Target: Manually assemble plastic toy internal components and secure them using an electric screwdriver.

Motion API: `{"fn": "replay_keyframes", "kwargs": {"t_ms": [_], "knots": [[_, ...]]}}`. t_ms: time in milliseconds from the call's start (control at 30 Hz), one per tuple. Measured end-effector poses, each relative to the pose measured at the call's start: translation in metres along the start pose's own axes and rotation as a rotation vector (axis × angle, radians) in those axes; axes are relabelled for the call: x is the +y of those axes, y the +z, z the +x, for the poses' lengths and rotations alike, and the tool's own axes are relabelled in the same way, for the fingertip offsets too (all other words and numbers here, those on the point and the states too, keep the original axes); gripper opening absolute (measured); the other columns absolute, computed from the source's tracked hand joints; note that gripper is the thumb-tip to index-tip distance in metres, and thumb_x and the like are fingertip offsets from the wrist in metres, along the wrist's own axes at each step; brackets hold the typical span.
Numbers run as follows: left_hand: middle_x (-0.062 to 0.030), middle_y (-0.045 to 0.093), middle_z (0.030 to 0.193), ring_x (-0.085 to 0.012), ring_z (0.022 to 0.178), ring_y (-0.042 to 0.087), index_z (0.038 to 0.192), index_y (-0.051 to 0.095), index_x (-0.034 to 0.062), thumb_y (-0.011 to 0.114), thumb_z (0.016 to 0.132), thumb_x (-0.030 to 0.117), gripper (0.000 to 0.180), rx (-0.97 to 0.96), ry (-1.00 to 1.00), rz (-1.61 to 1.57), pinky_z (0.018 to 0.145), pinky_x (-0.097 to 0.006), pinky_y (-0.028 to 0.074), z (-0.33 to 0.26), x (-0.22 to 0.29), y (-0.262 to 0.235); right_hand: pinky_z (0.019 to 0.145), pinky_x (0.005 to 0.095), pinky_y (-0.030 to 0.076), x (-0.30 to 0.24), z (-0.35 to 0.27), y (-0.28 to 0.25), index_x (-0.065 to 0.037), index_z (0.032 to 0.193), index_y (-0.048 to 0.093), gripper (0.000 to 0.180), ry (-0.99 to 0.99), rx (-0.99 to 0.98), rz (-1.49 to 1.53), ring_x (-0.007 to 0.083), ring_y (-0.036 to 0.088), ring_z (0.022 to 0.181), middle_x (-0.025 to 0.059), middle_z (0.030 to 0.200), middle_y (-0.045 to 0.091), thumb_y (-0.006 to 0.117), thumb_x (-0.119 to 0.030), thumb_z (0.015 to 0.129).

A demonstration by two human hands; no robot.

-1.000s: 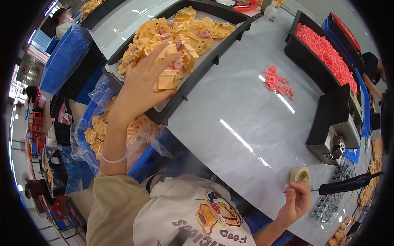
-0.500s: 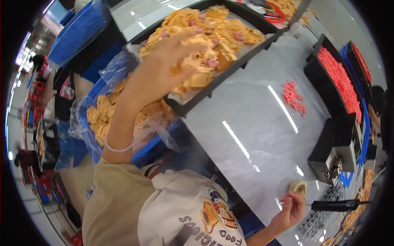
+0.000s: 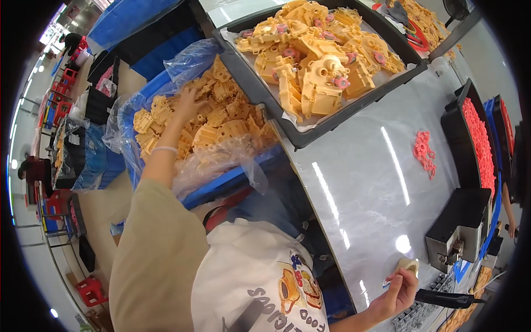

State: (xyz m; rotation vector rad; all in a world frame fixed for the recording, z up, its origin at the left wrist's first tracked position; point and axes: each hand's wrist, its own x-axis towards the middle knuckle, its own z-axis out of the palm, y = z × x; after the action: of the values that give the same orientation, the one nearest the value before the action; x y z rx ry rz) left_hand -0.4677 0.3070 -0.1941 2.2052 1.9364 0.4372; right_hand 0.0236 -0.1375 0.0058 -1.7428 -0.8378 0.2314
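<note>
My left hand [image 3: 191, 105] reaches into a blue bin [image 3: 224, 181] lined with clear plastic. Its fingers are spread over the heap of yellow moulded plastic parts [image 3: 218, 124]; no part is visibly gripped. Low on the right, my right hand [image 3: 399, 290] rests by the table surface with its fingers curled into a pinch. What they hold, if anything, cannot be made out. A beige ring-shaped piece [image 3: 409, 266] lies against its fingertips. Just right of that hand lies a black handheld tool [image 3: 447, 299] with a cord.
A black tray [image 3: 354, 119] of yellow parts with pink round pieces stands at the table's far side. Pink rings [image 3: 425, 155] lie loose on the grey table [image 3: 359, 182]. At right are a black bin [image 3: 459, 124] of pink pieces and a black-and-metal box [image 3: 456, 227].
My left hand has moved from above the black tray down and left into the blue bin. My right hand stays beside the beige ring. The whole view has shifted.
</note>
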Motion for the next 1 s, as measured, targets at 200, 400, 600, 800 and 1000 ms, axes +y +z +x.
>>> {"fn": "replay_keyframes", "kwargs": {"t_ms": [200,400,600,800,1000], "knots": [[-0.0205,0.053,0.114,-0.0405,0.110,0.053,0.133,0.049,0.0089,0.070,0.077,0.011,0.060,-0.042,0.017,-0.040,0.092,-0.045,0.047,0.004,0.000,0.001,0.066,0.0230,0.041,-0.006,-0.007,-0.004,0.003,0.101,0.063,0.012,0.003,0.034,-0.045,0.0105,0.050,0.069,0.0050,0.082,0.057,0.057,-0.004,0.094],[-0.0176,0.059,0.108,-0.0376,0.103,0.056,0.118,0.052,0.0061,0.068,0.073,0.009,0.048,0.009,-0.018,-0.018,0.087,-0.045,0.047,-0.026,0.017,-0.057,0.068,0.0235,0.041,-0.007,0.001,-0.004,0.003,0.102,0.063,0.012,0.014,0.041,-0.043,0.0103,0.050,0.070,0.0050,0.084,0.057,0.057,-0.004,0.094],[-0.0129,0.057,0.094,-0.0308,0.092,0.057,0.109,0.056,0.0045,0.067,0.070,0.005,0.040,0.306,0.296,0.001,0.083,-0.039,0.047,-0.075,0.089,-0.134,0.069,0.0236,0.042,-0.012,0.007,-0.001,0.003,0.101,0.062,0.011,-0.040,-0.005,-0.016,0.0103,0.050,0.071,0.0050,0.085,0.057,0.058,-0.005,0.094],[-0.0100,0.058,0.095,-0.0285,0.080,0.058,0.104,0.059,0.0043,0.074,0.063,0.000,0.044,0.386,0.975,-0.296,0.073,-0.041,0.051,-0.129,0.251,-0.189,0.063,0.0264,0.045,-0.033,0.000,0.028,0.004,0.100,0.061,0.018,-0.065,-0.100,0.188,0.0146,0.053,0.069,0.0078,0.082,0.057,0.063,-0.013,0.092],[-0.0068,0.057,0.096,-0.0236,0.085,0.057,0.095,0.065,0.0063,0.074,0.071,0.005,0.025,0.154,1.470,-0.498,0.075,-0.040,0.054,-0.156,0.362,-0.139,0.085,0.0291,0.048,-0.063,0.003,0.051,0.005,0.138,0.042,0.076,0.277,-0.382,0.714,0.0180,0.061,0.103,0.0155,0.118,0.062,0.076,-0.036,0.084]]}}
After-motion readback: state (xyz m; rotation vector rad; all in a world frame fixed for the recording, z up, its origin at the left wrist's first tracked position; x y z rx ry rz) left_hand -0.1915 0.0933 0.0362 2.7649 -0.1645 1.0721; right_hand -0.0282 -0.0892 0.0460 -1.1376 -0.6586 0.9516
